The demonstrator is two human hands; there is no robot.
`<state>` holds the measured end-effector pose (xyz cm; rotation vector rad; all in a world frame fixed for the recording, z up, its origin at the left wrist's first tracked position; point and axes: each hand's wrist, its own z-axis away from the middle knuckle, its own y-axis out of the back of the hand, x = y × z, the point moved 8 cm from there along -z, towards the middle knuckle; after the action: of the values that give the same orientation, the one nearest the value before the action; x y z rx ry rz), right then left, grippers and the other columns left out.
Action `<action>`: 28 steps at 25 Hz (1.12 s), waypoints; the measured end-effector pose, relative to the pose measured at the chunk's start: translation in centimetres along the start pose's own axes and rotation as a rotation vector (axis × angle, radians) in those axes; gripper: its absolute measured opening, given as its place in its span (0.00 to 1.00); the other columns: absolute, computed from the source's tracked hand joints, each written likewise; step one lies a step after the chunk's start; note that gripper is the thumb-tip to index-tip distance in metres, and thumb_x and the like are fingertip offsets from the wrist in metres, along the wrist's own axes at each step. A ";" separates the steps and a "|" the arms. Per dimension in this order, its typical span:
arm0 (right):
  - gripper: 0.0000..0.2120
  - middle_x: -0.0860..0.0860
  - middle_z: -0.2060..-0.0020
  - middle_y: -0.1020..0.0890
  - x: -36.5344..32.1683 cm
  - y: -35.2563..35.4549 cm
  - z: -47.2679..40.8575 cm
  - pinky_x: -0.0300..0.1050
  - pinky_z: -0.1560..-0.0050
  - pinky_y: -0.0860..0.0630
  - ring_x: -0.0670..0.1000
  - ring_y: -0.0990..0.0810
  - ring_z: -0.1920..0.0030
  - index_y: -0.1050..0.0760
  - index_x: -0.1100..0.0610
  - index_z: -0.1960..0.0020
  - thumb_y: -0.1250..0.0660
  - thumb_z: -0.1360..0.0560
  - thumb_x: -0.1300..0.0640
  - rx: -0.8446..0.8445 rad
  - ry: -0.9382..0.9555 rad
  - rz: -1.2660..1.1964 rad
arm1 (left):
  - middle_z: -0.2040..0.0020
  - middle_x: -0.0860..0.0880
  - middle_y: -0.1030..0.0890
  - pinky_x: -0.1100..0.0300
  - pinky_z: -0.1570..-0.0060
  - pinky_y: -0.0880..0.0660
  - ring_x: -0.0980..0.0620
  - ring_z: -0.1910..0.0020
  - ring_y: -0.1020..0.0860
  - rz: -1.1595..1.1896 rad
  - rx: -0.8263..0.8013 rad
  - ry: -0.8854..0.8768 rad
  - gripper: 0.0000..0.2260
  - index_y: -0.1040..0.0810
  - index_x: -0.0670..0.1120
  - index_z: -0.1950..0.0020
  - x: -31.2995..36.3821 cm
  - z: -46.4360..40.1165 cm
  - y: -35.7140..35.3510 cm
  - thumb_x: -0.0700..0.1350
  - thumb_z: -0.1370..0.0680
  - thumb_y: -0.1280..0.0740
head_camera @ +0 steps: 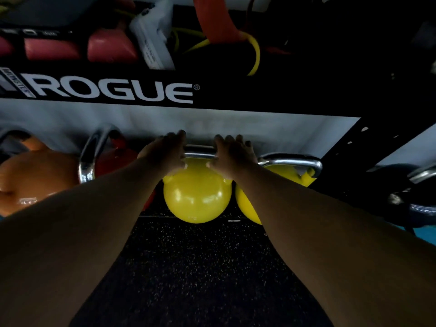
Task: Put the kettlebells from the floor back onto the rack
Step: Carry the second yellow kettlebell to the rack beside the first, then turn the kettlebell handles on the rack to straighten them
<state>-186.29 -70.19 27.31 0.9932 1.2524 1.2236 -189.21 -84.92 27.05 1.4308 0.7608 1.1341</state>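
Speckled floor (200,267) nearest. My left grip (168,153) and right grip (232,154) both clamped on the yellow kettlebell's (197,197) handle, ball at rack (259,95) shelf edge between red kettlebell (113,159) and another yellow one. Placing step; next, push deeper, release.

The right forearm hides most of the second yellow kettlebell (245,204). The orange kettlebell (35,178) is cut by the left edge. Whether the fingers (175,138) grip the chrome handle (200,155) cannot be told.
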 end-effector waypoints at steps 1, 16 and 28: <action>0.30 0.59 0.34 0.28 -0.1 0.3 0.6 0.58 0.35 0.36 0.63 0.34 0.32 0.36 0.54 0.29 0.34 0.26 0.43 -0.006 0.034 -0.003 | 0.43 0.42 0.24 0.48 0.53 0.25 0.39 0.44 0.23 -0.050 -0.007 -0.053 0.26 0.32 0.46 0.35 0.9 0.5 0.5 0.46 0.29 0.25; 0.11 0.57 0.53 0.20 21.4 7.6 19.8 0.57 0.49 0.24 0.63 0.23 0.48 0.22 0.56 0.47 0.35 0.29 0.55 0.263 0.166 0.131 | 0.49 0.41 0.16 0.49 0.55 0.21 0.39 0.50 0.18 -0.476 0.103 -0.436 0.19 0.18 0.42 0.48 28.9 5.8 -2.3 0.43 0.38 0.28; 0.07 0.59 0.58 0.19 48.6 11.3 34.3 0.57 0.52 0.24 0.64 0.20 0.53 0.23 0.58 0.55 0.33 0.31 0.58 0.172 -0.031 0.263 | 0.40 0.45 0.24 0.51 0.47 0.25 0.42 0.40 0.25 -0.267 -0.038 -0.449 0.12 0.24 0.45 0.41 54.2 3.0 -7.1 0.46 0.22 0.37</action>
<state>-157.45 -17.51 35.32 1.3310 1.2464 1.3095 -167.31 -35.05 32.54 1.4332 0.5824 0.5889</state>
